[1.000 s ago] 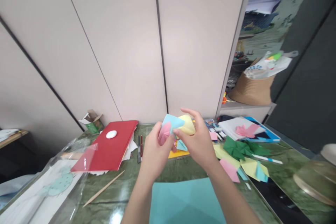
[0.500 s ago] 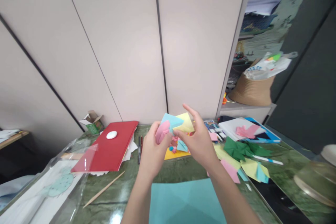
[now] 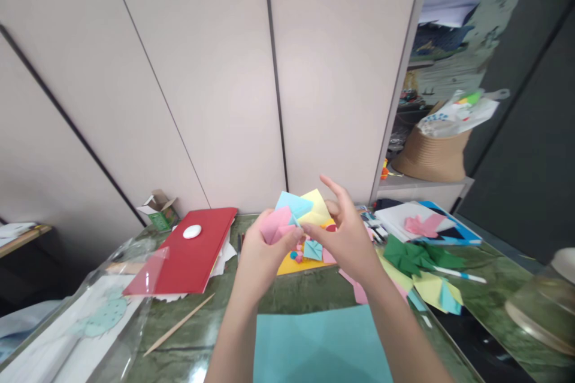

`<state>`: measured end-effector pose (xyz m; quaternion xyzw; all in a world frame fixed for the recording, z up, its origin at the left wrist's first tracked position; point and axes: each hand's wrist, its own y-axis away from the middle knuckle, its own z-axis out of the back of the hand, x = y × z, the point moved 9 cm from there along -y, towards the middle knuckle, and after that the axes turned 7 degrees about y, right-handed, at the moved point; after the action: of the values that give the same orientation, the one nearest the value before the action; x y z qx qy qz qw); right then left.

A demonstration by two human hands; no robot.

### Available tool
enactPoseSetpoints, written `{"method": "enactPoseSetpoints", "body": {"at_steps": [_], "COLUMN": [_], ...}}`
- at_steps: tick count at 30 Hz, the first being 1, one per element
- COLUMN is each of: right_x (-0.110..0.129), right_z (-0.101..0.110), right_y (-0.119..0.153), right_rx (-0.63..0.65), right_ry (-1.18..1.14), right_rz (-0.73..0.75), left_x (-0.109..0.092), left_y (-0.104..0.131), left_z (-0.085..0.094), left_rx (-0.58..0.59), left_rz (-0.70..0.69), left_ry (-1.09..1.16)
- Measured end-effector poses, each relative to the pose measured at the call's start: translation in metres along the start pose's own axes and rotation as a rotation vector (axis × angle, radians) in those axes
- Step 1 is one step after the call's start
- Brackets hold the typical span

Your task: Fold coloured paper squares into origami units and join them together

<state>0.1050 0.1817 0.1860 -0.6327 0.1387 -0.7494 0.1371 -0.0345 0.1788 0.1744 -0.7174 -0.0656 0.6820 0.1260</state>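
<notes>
Folded paper pieces in pink, light blue and yellow, fitted together as one origami piece (image 3: 294,203), are held up over the table between both hands. My left hand (image 3: 265,248) grips the pink part on the left, its thumb pressed near the middle. With thumb and bent fingers, my right hand (image 3: 344,239) pinches the yellow part, while its index finger points up and away. Below and behind them lies a yellow sheet (image 3: 291,266) bearing small folded paper pieces (image 3: 313,249). A teal sheet (image 3: 321,344) lies flat in front, under my forearms.
On the left are a red folder (image 3: 188,263) with a white round object (image 3: 192,231), a pointed wooden stick (image 3: 179,324) and a clear plastic sleeve (image 3: 135,311). To the right lie green paper (image 3: 406,254), a white pen (image 3: 460,274) and a glass jar (image 3: 541,305).
The origami piece has turned slightly, showing more of the pink part's flat face. My right hand has shifted a little to the right; my left hand moved slightly left.
</notes>
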Motion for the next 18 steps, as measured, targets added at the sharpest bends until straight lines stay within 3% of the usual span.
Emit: {"method": "enactPoseSetpoints", "body": {"at_steps": [6,11,18], "right_x": [0.004,0.004,0.004], "right_z": [0.000,-0.005,-0.005], "right_y": [0.004,0.004,0.003], "right_rx": [0.021,0.039,0.001], "right_ry": [0.095,0.034,-0.012], "right_rz": [0.043,0.084,0.087], "left_x": [0.001,0.000,0.004], "left_y": [-0.005,-0.003,0.000], "left_z": [0.007,0.016,0.013], "left_rx": [-0.158,-0.291,-0.265], "left_rz": [-0.007,-0.060,-0.071], "left_ry": [0.019,0.037,0.112]}}
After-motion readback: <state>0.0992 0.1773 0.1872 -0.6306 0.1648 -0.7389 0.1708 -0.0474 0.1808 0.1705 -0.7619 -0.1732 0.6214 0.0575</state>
